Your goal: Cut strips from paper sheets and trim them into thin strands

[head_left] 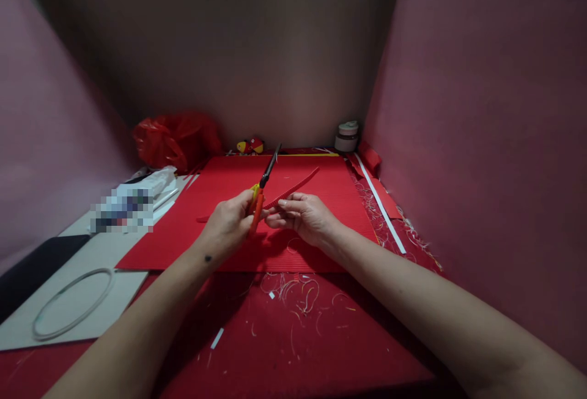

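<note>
My left hand is closed round the orange and yellow handles of a pair of scissors, whose dark blades point up and away from me. Close beside it, my right hand pinches a narrow red ribbed strip between thumb and fingers. One end of that strip rises to the upper right; a further red length shows left of my left hand, and whether the two are one piece I cannot tell. Beneath both hands lies a large red ribbed sheet that looks like corrugated paper.
A red plastic bag, a small red and yellow toy and a lidded jar stand at the back. On the right lies a long white strip. Thread scraps litter the front. A ring rests on a pale board.
</note>
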`<state>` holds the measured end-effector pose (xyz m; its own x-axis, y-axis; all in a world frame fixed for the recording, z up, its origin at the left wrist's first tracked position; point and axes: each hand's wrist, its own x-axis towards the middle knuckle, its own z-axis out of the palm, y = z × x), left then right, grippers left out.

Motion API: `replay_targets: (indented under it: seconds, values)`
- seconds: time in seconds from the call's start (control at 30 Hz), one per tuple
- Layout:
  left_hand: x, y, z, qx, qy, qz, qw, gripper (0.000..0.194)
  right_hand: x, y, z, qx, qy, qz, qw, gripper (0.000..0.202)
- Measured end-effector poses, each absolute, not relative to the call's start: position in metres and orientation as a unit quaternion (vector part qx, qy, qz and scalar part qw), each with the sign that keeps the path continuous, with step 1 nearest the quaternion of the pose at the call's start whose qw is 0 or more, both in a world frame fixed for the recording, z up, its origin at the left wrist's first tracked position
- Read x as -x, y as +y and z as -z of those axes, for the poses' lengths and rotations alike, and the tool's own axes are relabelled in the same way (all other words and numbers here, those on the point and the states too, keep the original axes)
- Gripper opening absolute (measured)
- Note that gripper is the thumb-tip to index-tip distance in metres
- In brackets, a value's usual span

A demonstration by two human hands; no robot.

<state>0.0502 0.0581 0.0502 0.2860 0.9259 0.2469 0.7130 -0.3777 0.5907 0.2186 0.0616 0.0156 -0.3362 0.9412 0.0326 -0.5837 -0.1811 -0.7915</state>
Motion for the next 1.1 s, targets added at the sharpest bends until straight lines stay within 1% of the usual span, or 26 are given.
replay_targets:
  seconds: [0.17, 0.37, 0.57, 0.73, 0.87, 1.1]
  values:
    - [-0.050, 0.059, -0.052, -0.760, 0.519, -0.297, 0.255, 0.026, -0.220, 0.065, -0.016, 0.249, -0.355, -0.710, 0.555, 0.005]
    - [-0.048, 0.059, -0.059, -0.709, 0.546, -0.291, 0.338, 0.029, -0.225, 0.071, -0.020, 0.252, -0.322, -0.685, 0.603, 0.009]
    - [-0.051, 0.060, -0.062, -0.669, 0.557, -0.289, 0.399, 0.027, -0.226, 0.071, -0.024, 0.259, -0.301, -0.686, 0.610, 0.010]
    - [-0.050, 0.063, -0.060, -0.673, 0.558, -0.268, 0.405, 0.028, -0.226, 0.070, -0.024, 0.263, -0.299, -0.680, 0.615, 0.012]
    - [-0.045, 0.066, -0.058, -0.696, 0.553, -0.249, 0.383, 0.029, -0.228, 0.073, -0.023, 0.273, -0.301, -0.669, 0.622, 0.014]
    - [-0.042, 0.067, -0.056, -0.726, 0.547, -0.228, 0.349, 0.025, -0.230, 0.076, -0.022, 0.287, -0.298, -0.653, 0.635, 0.014]
